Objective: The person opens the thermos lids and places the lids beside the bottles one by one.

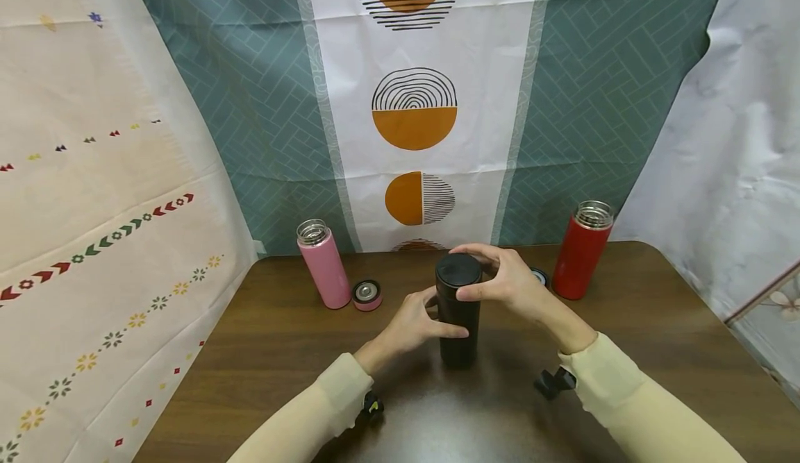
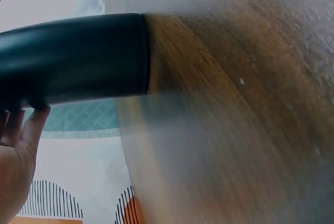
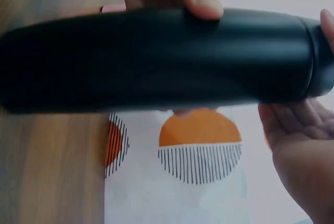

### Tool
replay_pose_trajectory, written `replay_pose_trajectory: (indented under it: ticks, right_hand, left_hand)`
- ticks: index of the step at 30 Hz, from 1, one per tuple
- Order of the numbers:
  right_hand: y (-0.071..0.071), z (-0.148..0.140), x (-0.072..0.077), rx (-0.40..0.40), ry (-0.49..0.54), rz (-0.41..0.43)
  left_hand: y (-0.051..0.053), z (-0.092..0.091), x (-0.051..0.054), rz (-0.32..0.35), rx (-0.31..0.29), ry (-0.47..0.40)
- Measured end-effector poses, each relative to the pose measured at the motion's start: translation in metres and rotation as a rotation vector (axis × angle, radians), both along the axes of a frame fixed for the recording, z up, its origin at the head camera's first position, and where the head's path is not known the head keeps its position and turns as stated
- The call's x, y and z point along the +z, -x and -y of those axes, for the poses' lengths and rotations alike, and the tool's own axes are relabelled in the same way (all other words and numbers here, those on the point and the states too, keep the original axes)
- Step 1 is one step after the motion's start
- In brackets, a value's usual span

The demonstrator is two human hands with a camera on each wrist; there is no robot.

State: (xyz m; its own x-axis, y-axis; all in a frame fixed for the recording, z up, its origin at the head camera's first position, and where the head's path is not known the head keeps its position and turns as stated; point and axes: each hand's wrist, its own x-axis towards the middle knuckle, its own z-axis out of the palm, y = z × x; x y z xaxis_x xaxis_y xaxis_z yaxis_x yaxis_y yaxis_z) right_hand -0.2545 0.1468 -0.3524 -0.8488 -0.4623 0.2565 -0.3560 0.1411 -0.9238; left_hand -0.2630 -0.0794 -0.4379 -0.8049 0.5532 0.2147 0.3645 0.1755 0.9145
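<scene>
A tall black bottle (image 1: 458, 321) with a flat round black lid (image 1: 459, 269) is upright between both hands. My left hand (image 1: 412, 324) grips its body from the left, with the thumb across the near side; fingers on the far side are mostly hidden. The right hand (image 1: 509, 282) holds the lid from the right, thumb in front and fingers behind. In the right wrist view the bottle (image 3: 156, 62) lies sideways across the picture, with a seam below the lid. The left wrist view shows the bottle's base (image 2: 120, 54) close to the tabletop; I cannot tell whether it touches.
A pink bottle (image 1: 328, 268) without its lid stands at back left, beside a pink lid (image 1: 367, 294) lying inside up. At back right stands an uncapped red bottle (image 1: 578, 258), with another lid (image 1: 540, 277) partly behind my right hand. Patterned cloth (image 1: 262, 102) hangs behind the wooden table (image 1: 275, 352).
</scene>
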Motion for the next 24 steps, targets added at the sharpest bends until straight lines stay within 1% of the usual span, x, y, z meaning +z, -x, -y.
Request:
replay_pose_trajectory:
  ticks: [5, 8, 11, 14, 16, 17, 21, 24]
  right_hand:
    - [0.010, -0.005, 0.000, 0.100, 0.003, -0.024]
    - [0.015, -0.008, -0.001, 0.146, 0.006, -0.024]
    - [0.014, -0.008, -0.004, 0.177, 0.040, 0.016]
    - [0.007, -0.007, -0.007, 0.172, 0.082, 0.080]
    - [-0.001, -0.004, -0.008, 0.152, 0.104, 0.109]
    - [-0.005, -0.003, -0.008, 0.128, 0.105, 0.112]
    - [-0.019, 0.005, -0.006, -0.029, 0.070, 0.069]
    - [-0.026, 0.010, -0.004, -0.156, 0.014, 0.007]
  left_hand:
    - [0.001, 0.000, 0.000, -0.001, -0.001, 0.011]
    - [0.001, -0.001, -0.001, -0.009, 0.000, 0.018]
    - [0.001, -0.002, -0.001, -0.024, 0.003, 0.014]
    - [0.001, -0.002, -0.002, -0.033, 0.007, 0.004]
    - [0.000, -0.002, -0.003, -0.034, 0.009, -0.001]
    - [0.000, -0.002, -0.003, -0.033, 0.010, -0.003]
    - [-0.001, -0.002, -0.003, -0.036, 0.016, -0.003]
    - [-0.002, -0.001, -0.002, -0.044, 0.020, -0.009]
